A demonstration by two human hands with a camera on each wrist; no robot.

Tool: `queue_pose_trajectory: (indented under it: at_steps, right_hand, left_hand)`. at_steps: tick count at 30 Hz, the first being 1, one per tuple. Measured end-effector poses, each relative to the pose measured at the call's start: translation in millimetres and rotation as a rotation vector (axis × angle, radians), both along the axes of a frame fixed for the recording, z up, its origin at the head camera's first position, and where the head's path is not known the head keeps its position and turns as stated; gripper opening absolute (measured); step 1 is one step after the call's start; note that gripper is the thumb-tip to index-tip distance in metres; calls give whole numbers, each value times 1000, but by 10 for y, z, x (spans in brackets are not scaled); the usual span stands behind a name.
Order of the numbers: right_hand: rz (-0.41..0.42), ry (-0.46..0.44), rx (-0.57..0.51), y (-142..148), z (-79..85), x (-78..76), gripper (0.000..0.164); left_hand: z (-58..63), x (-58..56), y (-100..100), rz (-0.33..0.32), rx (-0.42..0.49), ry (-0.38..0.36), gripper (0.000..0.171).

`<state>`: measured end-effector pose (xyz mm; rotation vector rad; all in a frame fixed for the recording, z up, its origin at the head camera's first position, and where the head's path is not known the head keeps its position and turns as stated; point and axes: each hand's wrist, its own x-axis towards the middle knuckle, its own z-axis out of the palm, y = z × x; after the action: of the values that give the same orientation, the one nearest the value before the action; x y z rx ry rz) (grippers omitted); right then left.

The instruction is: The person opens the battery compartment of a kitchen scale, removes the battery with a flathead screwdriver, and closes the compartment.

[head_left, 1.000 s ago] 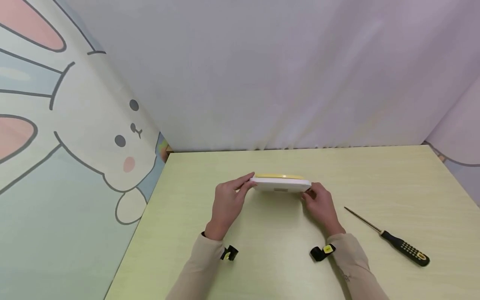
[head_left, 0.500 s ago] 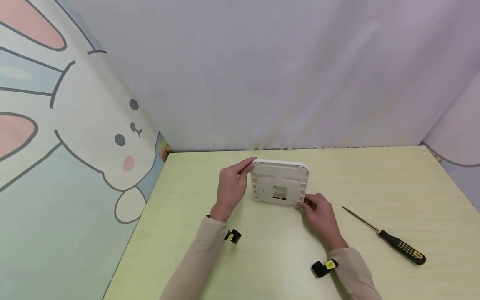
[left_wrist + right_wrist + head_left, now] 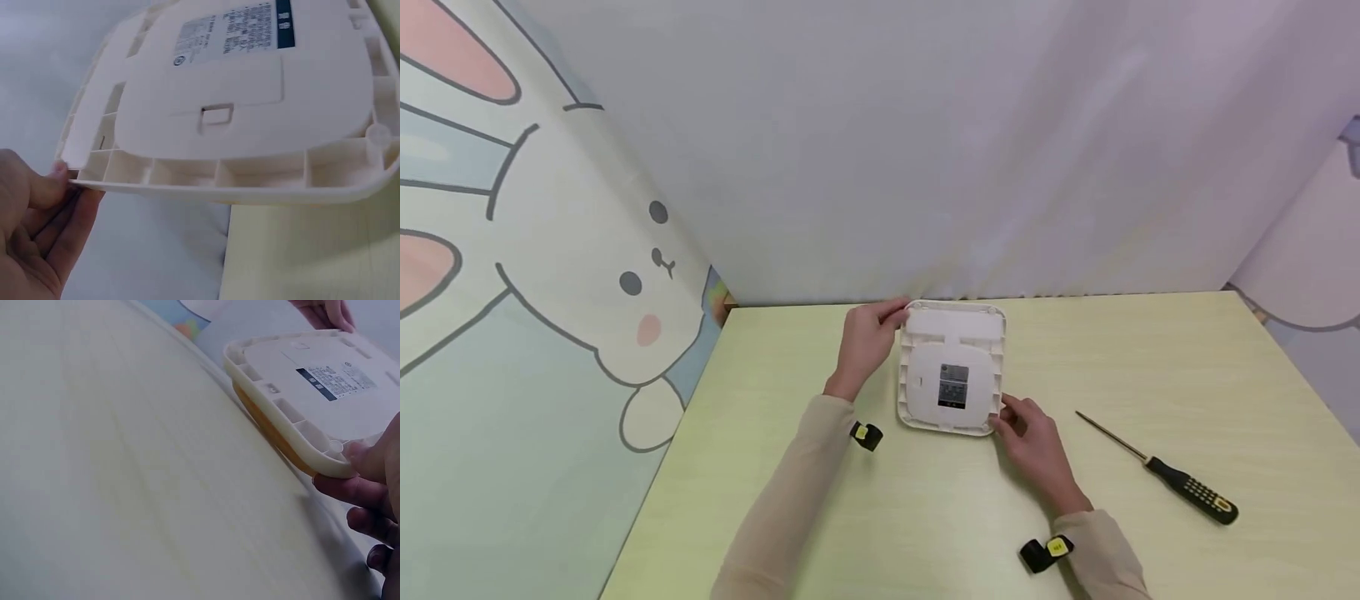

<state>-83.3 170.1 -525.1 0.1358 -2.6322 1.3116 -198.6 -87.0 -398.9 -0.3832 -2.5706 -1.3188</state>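
A white square device (image 3: 951, 350) with rounded corners is held above the table, its ribbed underside and dark label (image 3: 953, 386) turned toward me. My left hand (image 3: 897, 315) pinches its far left corner, thumb on the rim, as the left wrist view shows with the device (image 3: 250, 94) above my left hand (image 3: 62, 182). My right hand (image 3: 1004, 414) pinches the near right corner. In the right wrist view the device (image 3: 312, 381) stands tilted, its orange-yellow face (image 3: 269, 422) pointing down at the table, with my right hand (image 3: 359, 465) at its corner.
A long screwdriver (image 3: 1157, 471) with a black handle lies on the pale green table (image 3: 1150, 367) to the right. Grey curtain closes the back; a rabbit-print sheet (image 3: 550, 275) hangs at the left. Black wrist straps (image 3: 867, 435) sit on both sleeves.
The device has turned from edge-on to underside facing me. My left hand moved up and away with its far corner; my right hand stayed low at the near corner.
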Motion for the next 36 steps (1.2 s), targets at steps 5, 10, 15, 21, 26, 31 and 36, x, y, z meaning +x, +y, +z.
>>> queue_pose_trajectory:
  at_steps: [5, 10, 15, 21, 26, 31, 36]
  right_hand:
    - [36, 10, 13, -1, -21, 11, 51]
    - [97, 22, -8, 0, -40, -7, 49]
    - [128, 32, 1, 8, -40, -35, 46]
    - [140, -36, -16, 2, 7, -60, 43]
    - [140, -56, -16, -5, 42, -77, 43]
    - [127, -14, 0, -8, 26, -68, 47]
    - [140, 79, 64, 2, 17, -37, 70]
  left_hand:
    - [-254, -210, -48, 16, 48, -205, 23]
    - [-513, -349, -124, 44, 82, -353, 24]
    - [-667, -427, -154, 65, 89, -426, 24]
    - [-811, -490, -161, 88, 88, -471, 24]
    - [-879, -502, -163, 94, 80, -477, 23]
    - [-895, -498, -161, 71, 92, -474, 24]
    - [-858, -496, -136, 19, 117, -437, 33]
